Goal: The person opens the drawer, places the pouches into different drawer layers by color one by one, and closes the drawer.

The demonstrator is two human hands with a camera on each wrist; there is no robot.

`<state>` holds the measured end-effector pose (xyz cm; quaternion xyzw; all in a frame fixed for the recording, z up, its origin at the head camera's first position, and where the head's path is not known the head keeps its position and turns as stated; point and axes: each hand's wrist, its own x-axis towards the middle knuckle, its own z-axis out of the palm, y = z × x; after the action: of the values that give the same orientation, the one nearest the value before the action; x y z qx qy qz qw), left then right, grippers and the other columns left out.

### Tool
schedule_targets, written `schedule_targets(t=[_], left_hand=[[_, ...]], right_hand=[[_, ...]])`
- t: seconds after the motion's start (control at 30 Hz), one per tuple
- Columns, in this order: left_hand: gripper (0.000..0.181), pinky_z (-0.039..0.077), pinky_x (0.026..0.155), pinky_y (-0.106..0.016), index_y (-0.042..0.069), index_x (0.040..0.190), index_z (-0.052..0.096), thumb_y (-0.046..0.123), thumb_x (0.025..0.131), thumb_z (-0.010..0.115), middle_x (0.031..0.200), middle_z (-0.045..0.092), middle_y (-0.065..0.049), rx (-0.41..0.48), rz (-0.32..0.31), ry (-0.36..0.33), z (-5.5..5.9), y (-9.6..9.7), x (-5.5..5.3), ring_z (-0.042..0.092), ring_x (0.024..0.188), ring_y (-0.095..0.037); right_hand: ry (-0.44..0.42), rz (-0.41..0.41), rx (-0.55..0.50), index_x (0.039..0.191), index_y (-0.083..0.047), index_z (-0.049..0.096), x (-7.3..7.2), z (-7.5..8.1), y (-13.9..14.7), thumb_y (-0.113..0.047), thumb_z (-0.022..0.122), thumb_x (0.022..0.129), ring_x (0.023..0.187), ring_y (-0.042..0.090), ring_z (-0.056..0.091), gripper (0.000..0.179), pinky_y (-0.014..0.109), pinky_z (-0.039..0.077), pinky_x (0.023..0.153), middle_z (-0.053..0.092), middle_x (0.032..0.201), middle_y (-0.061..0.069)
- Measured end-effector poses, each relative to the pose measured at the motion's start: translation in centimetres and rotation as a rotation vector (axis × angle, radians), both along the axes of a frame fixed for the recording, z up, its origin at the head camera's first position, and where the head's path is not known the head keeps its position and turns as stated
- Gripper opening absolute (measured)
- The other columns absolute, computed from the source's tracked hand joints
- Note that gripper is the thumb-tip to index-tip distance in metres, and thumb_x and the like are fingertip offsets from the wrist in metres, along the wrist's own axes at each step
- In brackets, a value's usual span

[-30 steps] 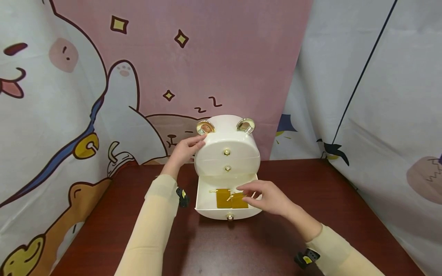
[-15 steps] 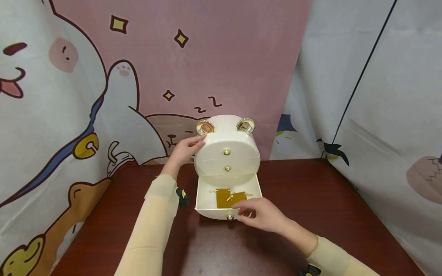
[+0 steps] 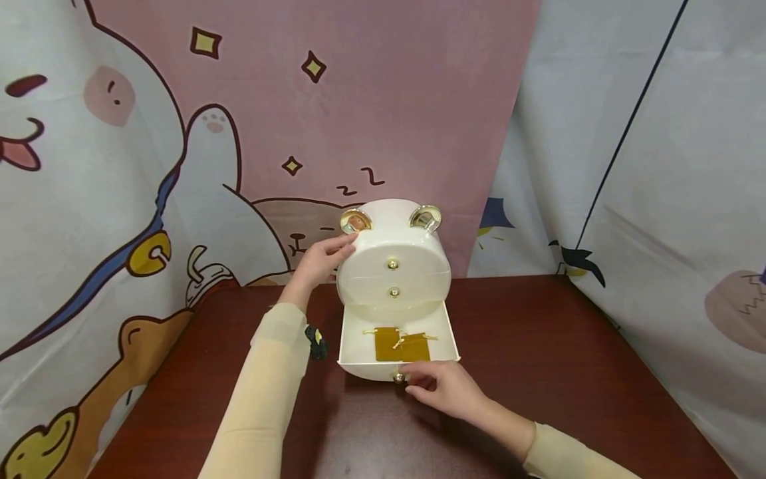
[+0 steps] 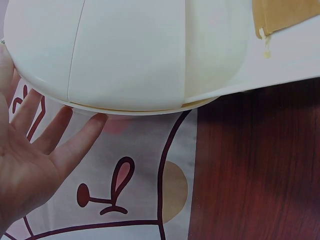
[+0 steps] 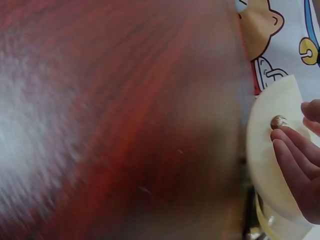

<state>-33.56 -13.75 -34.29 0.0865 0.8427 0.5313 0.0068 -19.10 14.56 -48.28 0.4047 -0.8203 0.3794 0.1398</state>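
Note:
A white, round-fronted drawer box (image 3: 365,286) with golden ears stands on the table. Its bottom drawer (image 3: 354,346) is pulled out. Two mustard drawstring pouches (image 3: 387,347) lie side by side inside it, the right one slightly overlapping the left. My left hand (image 3: 320,263) rests against the box's upper left side; the left wrist view shows its spread fingers (image 4: 77,145) along the edge. My right hand (image 3: 445,387) is in front of the drawer, fingertips right at its golden knob (image 5: 278,122), thumb apart from it.
The dark red wooden table (image 3: 520,372) extends on both sides of the box and in front of it. Behind hangs a cartoon-printed cloth (image 3: 407,100), with a pale cloth (image 3: 670,199) on the right. Two closed upper drawers show golden knobs (image 3: 393,264).
My right hand has moved from over the right pouch, down and forward to the drawer's front knob. The right pouch lies fully in view now. My left hand has stayed put.

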Motion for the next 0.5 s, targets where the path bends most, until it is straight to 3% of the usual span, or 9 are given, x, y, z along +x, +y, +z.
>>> schedule_targets(t=[0.5], left_hand=[[0.048, 0.057, 0.081, -0.044, 0.042, 0.139, 0.057, 0.053, 0.092, 0.063, 0.141, 0.055, -0.001, -0.018, -0.002, 0.007, 0.1, 0.0, 0.1, 0.062, 0.108, -0.027]], right_hand=[[-0.028, -0.071, -0.031, 0.112, -0.011, 0.075, -0.2, -1.9, -1.4, -0.002, 0.081, 0.081, 0.086, 0.009, 0.070, 0.033, 0.025, 0.056, 0.077, 0.074, 0.104, -0.001]])
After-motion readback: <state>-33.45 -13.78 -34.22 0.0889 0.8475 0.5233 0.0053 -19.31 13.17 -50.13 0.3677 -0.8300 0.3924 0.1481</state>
